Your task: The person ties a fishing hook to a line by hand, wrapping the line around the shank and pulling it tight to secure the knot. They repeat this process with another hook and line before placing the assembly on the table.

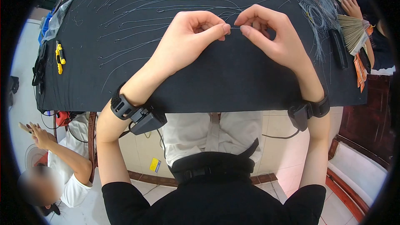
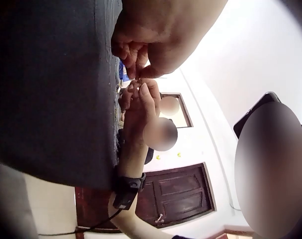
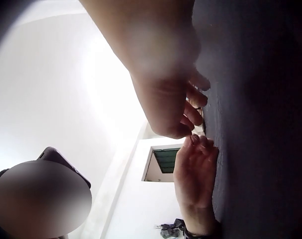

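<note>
Above the black-covered table, my left hand (image 1: 183, 37) and right hand (image 1: 277, 33) face each other, fingertips a short way apart. A short stretch of thin fishing line (image 1: 236, 28) runs between them. My left thumb and forefinger pinch one side of it, the other fingers curled in. On the other side, my right thumb and forefinger tips close in on the line. In the left wrist view, the right hand (image 2: 138, 102) shows beyond the left hand (image 2: 158, 40), fingertips almost meeting. The right wrist view has the left hand (image 3: 194, 172) below the right hand (image 3: 166, 94).
Several looped lengths of line (image 1: 137, 25) lie across the table (image 1: 233, 87). A tangled bundle of line (image 1: 314, 14) lies at right, near a black case (image 1: 337, 49) and a fanned stack of strips (image 1: 353, 33). Yellow-handled cutters (image 1: 60, 58) lie left. Other people sit at both sides.
</note>
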`<act>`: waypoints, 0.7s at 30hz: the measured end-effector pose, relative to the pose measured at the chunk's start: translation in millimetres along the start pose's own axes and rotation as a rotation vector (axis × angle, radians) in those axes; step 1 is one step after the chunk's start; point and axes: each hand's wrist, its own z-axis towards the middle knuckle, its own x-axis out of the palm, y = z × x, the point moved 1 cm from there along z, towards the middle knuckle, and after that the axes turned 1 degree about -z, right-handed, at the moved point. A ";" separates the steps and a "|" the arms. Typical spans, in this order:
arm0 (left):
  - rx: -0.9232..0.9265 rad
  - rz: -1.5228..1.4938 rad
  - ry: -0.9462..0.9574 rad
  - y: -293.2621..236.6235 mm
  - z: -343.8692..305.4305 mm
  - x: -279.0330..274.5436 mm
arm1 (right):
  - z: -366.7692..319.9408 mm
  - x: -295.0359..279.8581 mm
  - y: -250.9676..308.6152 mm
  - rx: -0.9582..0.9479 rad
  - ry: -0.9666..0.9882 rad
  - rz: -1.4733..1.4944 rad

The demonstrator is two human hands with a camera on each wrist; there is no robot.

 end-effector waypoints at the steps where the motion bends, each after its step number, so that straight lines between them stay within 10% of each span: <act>1: -0.010 0.005 0.005 -0.1 0.0 0.2 | 0.3 0.2 2.4 0.002 0.015 0.001; 21: 0.014 0.029 -0.006 -1.5 -0.2 1.1 | 1.4 2.8 -0.6 -0.059 -0.006 -0.060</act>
